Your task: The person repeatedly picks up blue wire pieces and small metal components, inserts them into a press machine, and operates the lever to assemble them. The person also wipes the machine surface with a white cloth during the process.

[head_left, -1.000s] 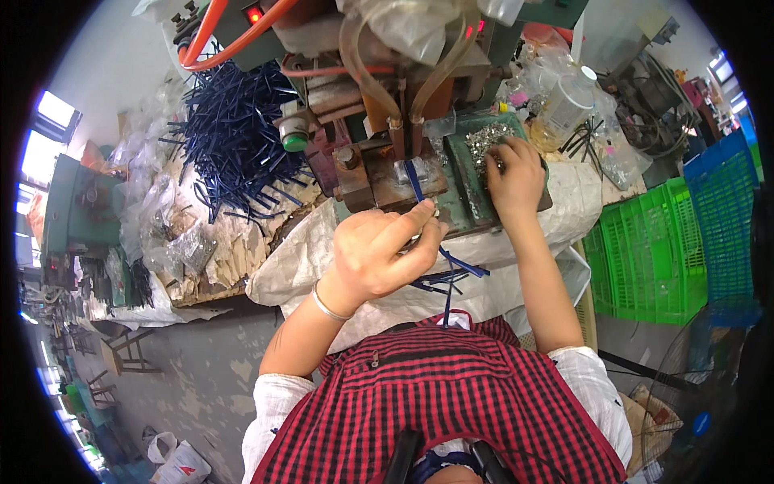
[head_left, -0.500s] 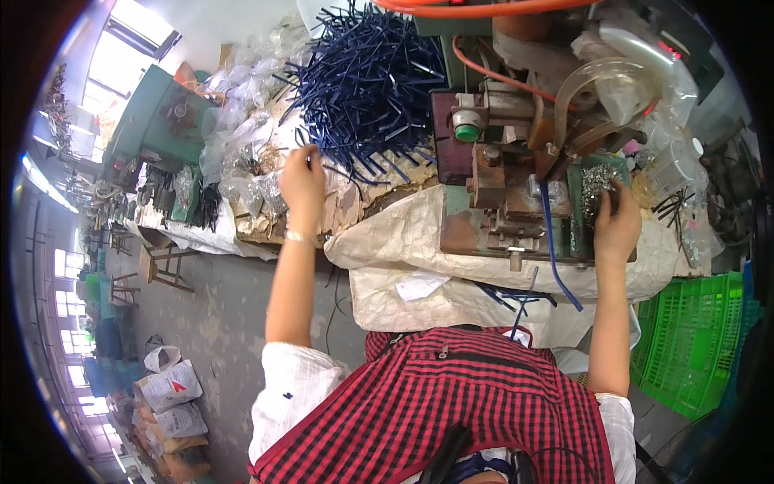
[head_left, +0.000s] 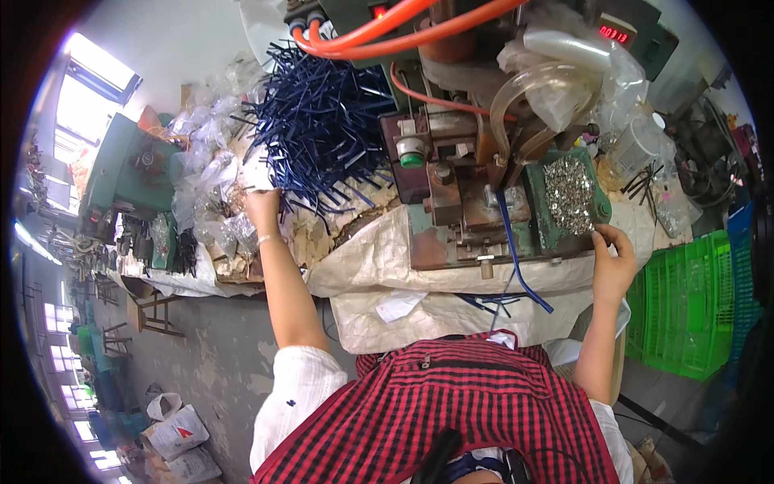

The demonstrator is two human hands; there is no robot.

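Observation:
A large heap of dark blue strips (head_left: 326, 121) lies on the far left of the worktable. At its near left edge is my left hand (head_left: 263, 211), next to the ends of several strips; its fingertips are hidden. My right hand (head_left: 614, 264) is at the near right corner of a green tray (head_left: 603, 206) holding small shiny metal pieces (head_left: 568, 194). Thumb and forefinger are pinched together there; whatever is between them is too small to make out. One blue strip (head_left: 516, 256) hangs from the bench machine (head_left: 472, 189) between my hands, with nothing gripping its lower end.
Orange hoses (head_left: 379, 36) cross above the machine, beside a clear curved tube (head_left: 516, 89). Plastic bags (head_left: 214, 161) crowd the table's left side. A pale cloth (head_left: 363, 262) covers the front edge. Green crates (head_left: 681, 306) stand at the right, near a clear plastic jar (head_left: 637, 149).
The view has shifted. My right hand has drawn back from above the metal pieces to the tray's near corner, its fingers pinched. My left hand has moved lower along the heap's left edge.

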